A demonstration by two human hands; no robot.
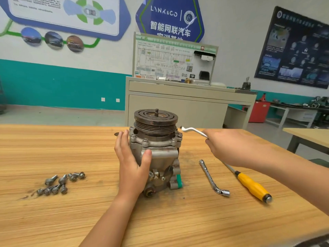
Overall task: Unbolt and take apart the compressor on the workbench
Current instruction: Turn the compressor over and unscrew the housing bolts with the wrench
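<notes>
A grey metal compressor (161,152) stands upright on the wooden workbench (71,211), its rusty grooved pulley (155,120) on top. My left hand (131,157) wraps the left side of its body, thumb on the front and fingers round the back. My right hand (229,148) hovers to the right and grips a silver offset wrench (194,131). The wrench's head is beside a bolt on the housing's right flange; whether they touch is unclear.
Several loose bolts (60,183) lie in a pile left of the compressor. An L-shaped socket wrench (212,178) and a yellow-handled screwdriver (251,186) lie to its right. A cream cabinet (187,104) with a wiring board stands behind the bench.
</notes>
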